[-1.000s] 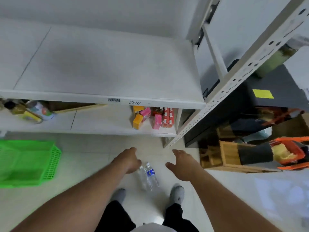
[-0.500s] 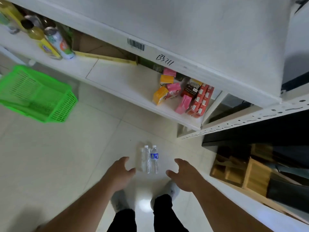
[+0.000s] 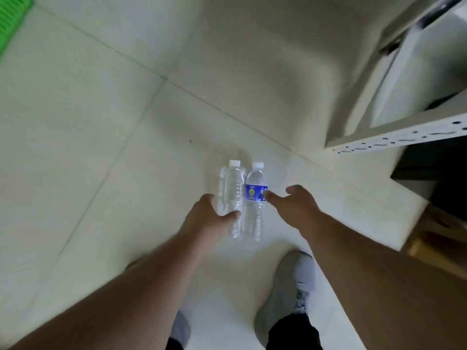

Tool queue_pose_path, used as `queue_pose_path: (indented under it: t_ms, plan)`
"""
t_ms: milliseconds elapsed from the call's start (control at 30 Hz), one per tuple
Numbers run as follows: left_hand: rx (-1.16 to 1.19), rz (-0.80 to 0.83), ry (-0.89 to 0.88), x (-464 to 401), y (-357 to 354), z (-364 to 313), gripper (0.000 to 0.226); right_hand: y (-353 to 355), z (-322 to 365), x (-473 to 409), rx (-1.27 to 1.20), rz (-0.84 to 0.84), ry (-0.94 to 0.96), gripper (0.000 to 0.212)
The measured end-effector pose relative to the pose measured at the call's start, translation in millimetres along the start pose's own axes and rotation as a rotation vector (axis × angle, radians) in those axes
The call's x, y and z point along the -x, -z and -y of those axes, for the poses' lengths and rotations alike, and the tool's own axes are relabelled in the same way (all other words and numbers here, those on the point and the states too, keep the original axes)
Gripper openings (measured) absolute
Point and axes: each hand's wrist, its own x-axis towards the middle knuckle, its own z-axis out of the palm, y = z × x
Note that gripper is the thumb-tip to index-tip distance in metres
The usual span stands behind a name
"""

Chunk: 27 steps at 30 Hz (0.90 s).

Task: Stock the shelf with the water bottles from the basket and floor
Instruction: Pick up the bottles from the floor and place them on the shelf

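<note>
We see two water bottles standing upright on the pale tiled floor (image 3: pixel 106 127), side by side and touching or nearly so, directly ahead of the person's feet. The unlabelled bottle (image 3: pixel 231 190) stands on the left; the blue-labelled bottle (image 3: pixel 255 198) stands on the right. Both carry white caps.

The left hand (image 3: pixel 211 219) is at the unlabelled bottle: the thumb crosses the front of its lower body and the fingers curl around its far side (the fingertips themselves are hidden behind the bottle). We read this as a grip, although motion blur makes it hard to confirm how firmly it closes.

The right hand (image 3: pixel 293 208) is spread open, fingers extended and apart. Its thumb tip reaches the right edge of the blue label; we cannot tell whether it touches. This hand holds nothing.

The white shelf frame (image 3: pixel 394 140), with its perforated upright, occupies the upper right. A corner of the green basket (image 3: pixel 12 18) shows at the upper left edge, well apart from the bottles. A grey shoe (image 3: pixel 290 294) stands on the floor beneath the right forearm.
</note>
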Motion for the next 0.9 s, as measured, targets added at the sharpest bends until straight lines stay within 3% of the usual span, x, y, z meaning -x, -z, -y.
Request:
queue_pose_path:
  t_ms: [267,367,467,567,667,900]
  plan:
    - [-0.005,-0.045,0.003,-80,-63,31,0.071,-67,-25,-85,-0.101,0.006,0.044,0.089]
    - [-0.006,-0.040,0.004,-88,-64,36,0.078,-68,-30,-92,-0.130,0.032,0.081,0.069]
    - [0.001,-0.024,0.023,-88,-59,35,0.063,-65,-31,-92,-0.154,0.033,0.118,0.041]
    - [-0.020,-0.047,0.052,-88,-56,34,0.040,-64,-27,-92,-0.169,0.017,0.074,0.045]
    - [-0.041,-0.054,0.056,-93,-57,33,0.048,-65,-20,-95,-0.179,0.001,0.050,0.038]
    - [0.044,-0.081,0.031,-84,-39,27,0.028,-56,-8,-76,-0.128,-0.069,0.146,0.024]
